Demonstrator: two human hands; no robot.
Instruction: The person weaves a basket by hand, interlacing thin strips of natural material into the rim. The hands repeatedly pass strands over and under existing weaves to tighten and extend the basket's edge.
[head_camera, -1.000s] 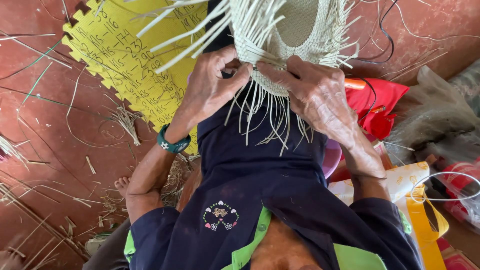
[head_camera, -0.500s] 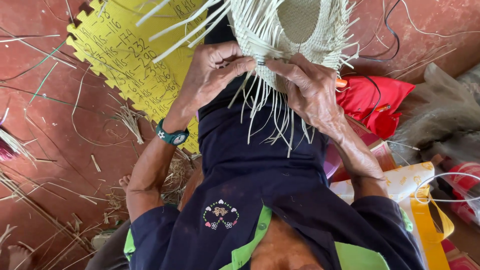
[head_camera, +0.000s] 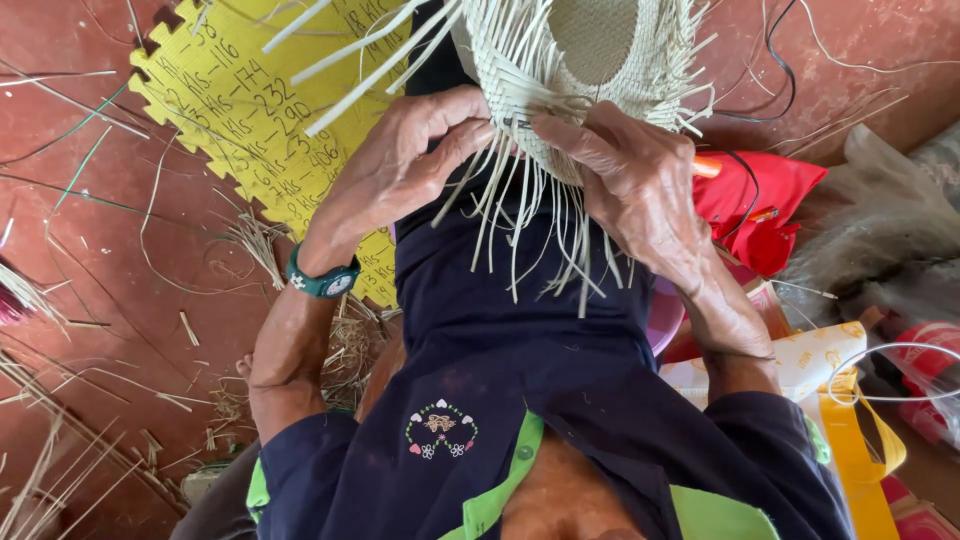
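Head view: half-woven straw basket (head_camera: 600, 60) held over lap, loose strips hanging toward the body for reach. Left hand (head_camera: 400, 165) pinches strips at the rim; right hand (head_camera: 630, 170) curls shut on the rim w/ strips, steadying it. Yellow foam mat (head_camera: 240, 120) on red floor (head_camera: 90, 300); red bag (head_camera: 760, 200) beside right arm.

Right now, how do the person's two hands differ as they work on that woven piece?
The left hand has a green wristwatch at its wrist; the right hand has a bare wrist. The left pinches loose pale strips at the rim; the right lies over the side of the woven basket. Both touch its rim, fingertips nearly meeting.
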